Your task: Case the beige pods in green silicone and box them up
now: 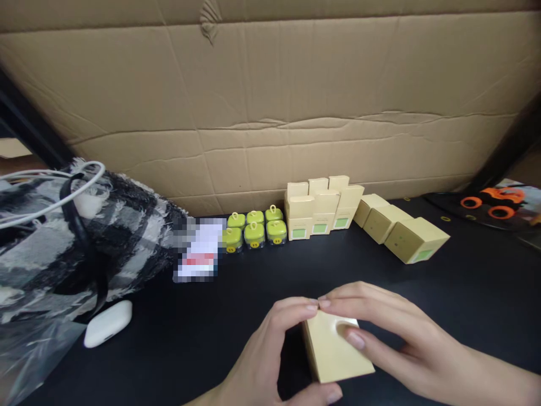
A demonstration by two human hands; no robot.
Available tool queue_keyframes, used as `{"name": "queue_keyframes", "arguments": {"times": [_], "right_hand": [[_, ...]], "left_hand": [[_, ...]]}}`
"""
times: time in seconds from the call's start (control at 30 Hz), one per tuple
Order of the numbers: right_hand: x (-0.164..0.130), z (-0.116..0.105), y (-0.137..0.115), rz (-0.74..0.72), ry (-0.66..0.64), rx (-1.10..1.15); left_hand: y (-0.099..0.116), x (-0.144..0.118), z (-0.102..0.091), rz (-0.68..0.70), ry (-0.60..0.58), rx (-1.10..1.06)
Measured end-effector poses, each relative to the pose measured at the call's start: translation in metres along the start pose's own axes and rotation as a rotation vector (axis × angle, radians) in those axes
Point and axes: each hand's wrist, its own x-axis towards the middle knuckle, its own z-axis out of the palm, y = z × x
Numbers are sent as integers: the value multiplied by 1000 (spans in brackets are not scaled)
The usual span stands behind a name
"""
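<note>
A small pale-yellow cardboard box (338,355) lies between my two hands at the front of the black table. My left hand (270,349) curves round its left side, fingertips at the far edge and thumb at the near edge. My right hand (393,332) has its fingers on the far edge and its thumb pressing on the face near a half-round notch. Beyond are several yellow boxes with raised flaps (315,211), and several small clear containers with green lids (254,232) stand beside them.
To the right, closed yellow boxes (416,239) lie in a row. An orange toy with wheels (501,203) is at the far right. On the left are a white earbud case (109,323), a black-and-white checked cloth (127,225) and a white cable (84,189). A cardboard wall (270,84) closes the back.
</note>
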Motion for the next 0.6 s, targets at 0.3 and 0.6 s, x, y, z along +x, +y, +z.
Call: {"name": "queue_keyframes", "arguments": {"times": [0.3, 0.6], "right_hand": [[2, -2, -1, 1, -32, -127], [5, -25, -14, 29, -220, -397]], "left_hand": [[0, 1, 0, -25, -9, 29], [-1, -3, -1, -146, -49, 76]]}}
